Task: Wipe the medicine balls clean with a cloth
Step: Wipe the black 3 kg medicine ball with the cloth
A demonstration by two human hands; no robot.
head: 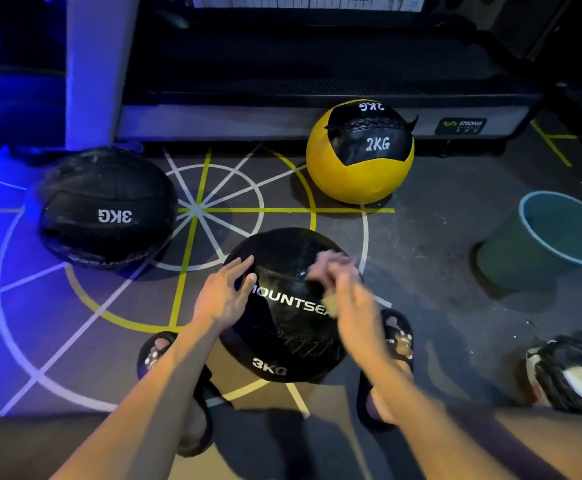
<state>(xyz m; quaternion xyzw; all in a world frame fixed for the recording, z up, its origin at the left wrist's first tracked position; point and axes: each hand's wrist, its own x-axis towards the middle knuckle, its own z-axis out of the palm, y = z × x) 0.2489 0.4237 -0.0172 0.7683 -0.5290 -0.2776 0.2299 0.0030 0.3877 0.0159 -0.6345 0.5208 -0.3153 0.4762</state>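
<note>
A black 3KG medicine ball (282, 327) sits on the floor between my feet. My left hand (225, 292) rests on its left side with fingers spread and loosely bent. My right hand (341, 282) is blurred on the ball's upper right and holds a small pale cloth (331, 304), a tuft of which shows under the palm. A second black 3KG ball (107, 207) lies at the left. A yellow and black 2KG ball (360, 152) stands further back at the right.
A teal bucket (542, 244) stands on the floor at the right. A dark and white bundle (570, 372) lies at the lower right. A low grey platform (282, 119) runs along the back, with a white post (95, 71) at its left.
</note>
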